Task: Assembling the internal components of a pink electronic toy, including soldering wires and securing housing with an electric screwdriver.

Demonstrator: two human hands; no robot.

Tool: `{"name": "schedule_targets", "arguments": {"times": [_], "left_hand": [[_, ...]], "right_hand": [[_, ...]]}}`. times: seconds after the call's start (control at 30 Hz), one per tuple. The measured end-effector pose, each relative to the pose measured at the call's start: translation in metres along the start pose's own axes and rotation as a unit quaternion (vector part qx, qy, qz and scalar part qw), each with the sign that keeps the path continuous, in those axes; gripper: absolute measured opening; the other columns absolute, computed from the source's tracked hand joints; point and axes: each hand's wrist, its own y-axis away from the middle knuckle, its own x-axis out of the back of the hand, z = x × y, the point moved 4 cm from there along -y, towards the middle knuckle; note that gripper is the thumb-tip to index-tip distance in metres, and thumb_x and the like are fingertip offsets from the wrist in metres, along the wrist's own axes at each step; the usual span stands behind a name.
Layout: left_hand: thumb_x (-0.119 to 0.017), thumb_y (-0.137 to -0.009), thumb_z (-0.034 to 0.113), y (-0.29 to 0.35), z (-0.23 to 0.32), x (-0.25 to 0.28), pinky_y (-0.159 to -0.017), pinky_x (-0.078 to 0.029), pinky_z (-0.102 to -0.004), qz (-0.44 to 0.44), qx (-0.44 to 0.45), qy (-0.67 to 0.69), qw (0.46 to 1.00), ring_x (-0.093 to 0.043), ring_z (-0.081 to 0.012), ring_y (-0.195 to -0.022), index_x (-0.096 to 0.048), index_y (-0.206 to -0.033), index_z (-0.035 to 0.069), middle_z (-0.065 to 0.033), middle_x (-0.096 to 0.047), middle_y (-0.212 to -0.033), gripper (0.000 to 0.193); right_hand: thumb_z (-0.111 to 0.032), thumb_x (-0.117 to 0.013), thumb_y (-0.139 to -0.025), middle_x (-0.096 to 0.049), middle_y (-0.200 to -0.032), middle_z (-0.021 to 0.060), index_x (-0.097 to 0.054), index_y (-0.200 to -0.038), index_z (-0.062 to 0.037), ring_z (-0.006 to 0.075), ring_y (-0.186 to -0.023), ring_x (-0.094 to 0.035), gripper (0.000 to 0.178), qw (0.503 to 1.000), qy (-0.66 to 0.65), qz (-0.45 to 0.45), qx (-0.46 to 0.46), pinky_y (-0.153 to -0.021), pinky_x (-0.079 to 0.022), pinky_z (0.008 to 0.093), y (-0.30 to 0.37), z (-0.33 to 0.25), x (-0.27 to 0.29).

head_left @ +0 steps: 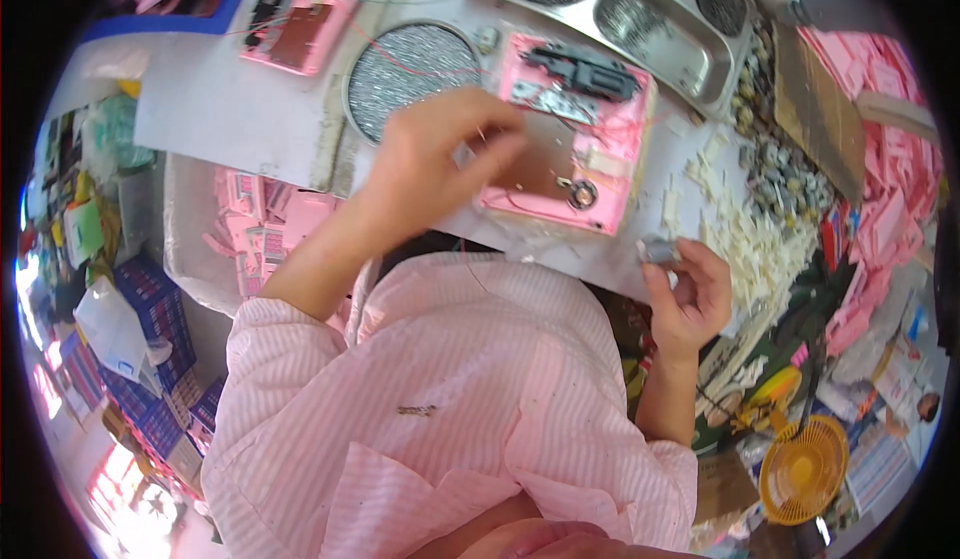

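Note:
A pink plastic casing (622,184) lies on the bench in front of me, with a black mechanism (580,71), thin wires and a small round dark part (582,194) inside. My left hand (440,154) hovers over the casing's left side, its fingers curled and thumb near the fingertips. It is slightly blurred, and what it pinches, if anything, is too small to name. Between thumb and fingers my right hand (690,294) holds a small grey motor (657,250), just off the casing's lower right corner.
A round dish (347,99) of small metal pieces stands left of the casing. Behind is a steel compartment tray (690,77) with dark screws. White plastic pieces (750,249) and small motors (785,174) are heaped right. Another pink casing (340,19) lies far left; a bin (190,229) holds pink parts.

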Motion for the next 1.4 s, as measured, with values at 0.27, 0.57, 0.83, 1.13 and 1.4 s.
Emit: {"name": "schedule_targets", "arguments": {"times": [0.27,0.57,0.83,1.13,1.4], "left_hand": [[-0.067,-0.083,0.016,-0.155,-0.127,0.136,-0.075,-0.055,-0.0430,0.076,0.003,-0.335,0.939,-0.069,-0.0365,-0.079,-0.074,-0.089,0.003,-0.0194,-0.072,-0.087,0.016],[-0.066,-0.078,0.015,-0.228,-0.182,0.059,-0.077,-0.054,-0.0473,-0.119,-0.071,-0.385,0.912,-0.069,-0.0382,-0.082,-0.074,-0.087,0.008,-0.0196,-0.071,-0.085,0.014],[-0.062,-0.078,0.013,-0.230,-0.188,0.048,-0.071,-0.055,-0.0503,-0.164,-0.027,-0.502,0.849,-0.069,-0.0423,-0.078,-0.073,-0.085,0.002,-0.0246,-0.069,-0.081,0.017],[-0.069,-0.092,0.020,-0.103,-0.028,0.022,-0.065,-0.051,-0.0287,-0.216,0.161,0.186,0.945,-0.064,-0.0140,-0.072,-0.070,-0.101,0.000,-0.0064,-0.070,-0.090,0.022],[-0.068,-0.097,0.020,0.020,0.014,-0.071,-0.061,-0.043,-0.0222,-0.220,0.392,0.602,0.660,-0.054,-0.0071,-0.079,-0.067,-0.109,-0.001,-0.0016,-0.063,-0.096,0.024]], "right_hand": [[0.011,-0.076,-0.079,-0.067,-0.105,0.0136,-0.060,-0.117,0.0083,0.0164,-0.083,-0.068,0.042,0.999,0.013,-0.013,-0.036,-0.078,-0.058,0.0283,-0.011,-0.003,0.003],[0.008,-0.078,-0.079,-0.068,-0.103,0.0128,-0.061,-0.117,0.0076,0.0149,-0.081,-0.068,0.042,0.998,0.045,-0.003,-0.051,-0.076,-0.056,0.0276,-0.017,-0.003,0.012],[0.009,-0.078,-0.079,-0.069,-0.103,0.0126,-0.061,-0.118,0.0073,0.0144,-0.081,-0.068,0.043,0.997,0.047,-0.005,-0.053,-0.076,-0.055,0.0270,-0.016,-0.004,0.008],[0.010,-0.077,-0.079,-0.069,-0.102,0.0106,-0.060,-0.121,0.0064,0.0142,-0.082,-0.068,0.045,0.996,-0.064,0.015,-0.067,-0.077,-0.055,0.0261,-0.015,-0.018,-0.002],[0.010,-0.077,-0.079,-0.070,-0.103,0.0121,-0.061,-0.120,0.0041,0.0157,-0.081,-0.070,0.045,0.988,-0.090,-0.100,0.070,-0.073,-0.056,0.0269,-0.040,-0.031,-0.041]]}}
